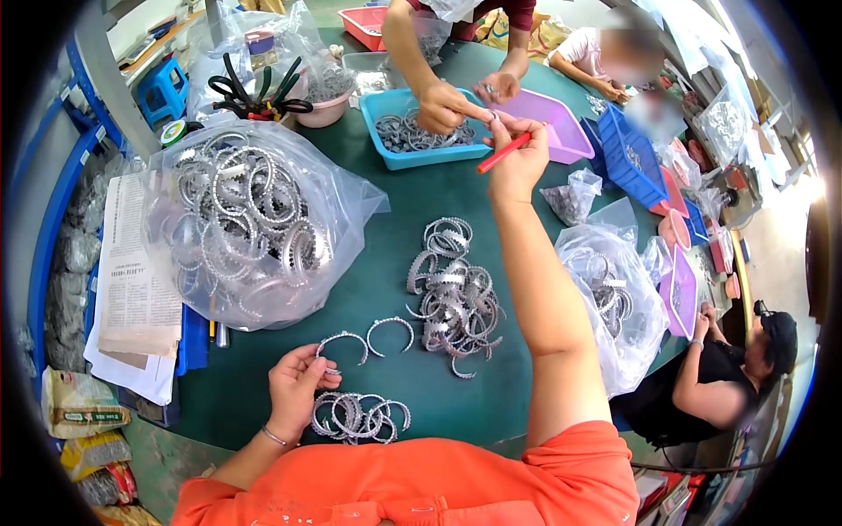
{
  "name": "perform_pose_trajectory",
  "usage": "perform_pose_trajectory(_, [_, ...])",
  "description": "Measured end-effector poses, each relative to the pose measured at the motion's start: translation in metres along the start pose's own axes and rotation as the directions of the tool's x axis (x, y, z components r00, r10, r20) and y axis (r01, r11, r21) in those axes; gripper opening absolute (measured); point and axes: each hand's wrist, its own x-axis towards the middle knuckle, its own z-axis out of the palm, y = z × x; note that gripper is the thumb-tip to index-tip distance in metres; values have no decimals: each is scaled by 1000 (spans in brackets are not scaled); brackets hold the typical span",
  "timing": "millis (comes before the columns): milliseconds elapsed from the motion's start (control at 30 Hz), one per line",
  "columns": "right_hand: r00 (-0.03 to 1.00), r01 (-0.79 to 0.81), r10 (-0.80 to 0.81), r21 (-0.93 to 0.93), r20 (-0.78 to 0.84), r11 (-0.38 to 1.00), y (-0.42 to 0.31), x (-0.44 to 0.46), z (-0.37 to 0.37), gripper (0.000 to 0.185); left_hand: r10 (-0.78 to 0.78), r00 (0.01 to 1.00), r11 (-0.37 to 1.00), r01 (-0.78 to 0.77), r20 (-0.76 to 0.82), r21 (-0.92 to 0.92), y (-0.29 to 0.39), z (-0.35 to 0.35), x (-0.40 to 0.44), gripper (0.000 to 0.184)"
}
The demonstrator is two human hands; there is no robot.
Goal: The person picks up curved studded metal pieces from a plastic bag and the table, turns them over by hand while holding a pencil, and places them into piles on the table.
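Observation:
My left hand (296,379) is closed on an open-ended silver cuff bangle (354,337), low at the front of the table. Another cuff bangle (391,321) lies just right of it, and a small group of bangles (355,415) rests near my body. My right hand (521,167) is stretched far forward, closed around a red pen (503,153). Its fingertips meet the pointing finger of a co-worker's hand (445,107); whether a small piece is between them I cannot make out. A heap of silver bangles (456,294) lies between my arms.
A large clear bag of bangles (250,219) stands on the left, another bag (611,302) on the right. Ahead are a blue tray (425,158), a pink tray (554,123) and pliers (259,98). Other people sit around the green table (403,197).

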Motion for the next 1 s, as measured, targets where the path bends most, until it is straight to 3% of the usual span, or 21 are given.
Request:
perform_pose_trajectory(133, [1000, -14, 14, 63, -2, 998, -7, -6, -13, 21, 14, 1000, 1000, -14, -5, 5, -1, 0, 0, 24])
perform_pose_trajectory(267, [987, -156, 150, 138, 51, 978, -22, -21, -27, 22, 1, 1000, 1000, -1, -9, 14, 1, 1, 0, 25])
perform_pose_trajectory(367, [954, -265, 234, 161, 188, 951, -39, -47, -36, 23, -1, 1000, 1000, 1, -17, 24, 3, 2, 0, 25])
perform_pose_trajectory(633, [840, -487, 462, 22, 285, 873, -65, -113, -51, 22, -4, 1000, 1000, 5, -18, 31, -1, 0, 0, 25])
perform_pose_trajectory(800, [797, -552, 523, 11, 303, 834, -68, -118, -53, 22, 7, 1000, 1000, -6, -12, 29, -1, 1, 1, 25])
perform_pose_trajectory(1000, [814, -517, 489, 8, 313, 856, -73, -120, -52, 24, 2, 1000, 999, -2, -12, 34, 0, 1, 1, 24])
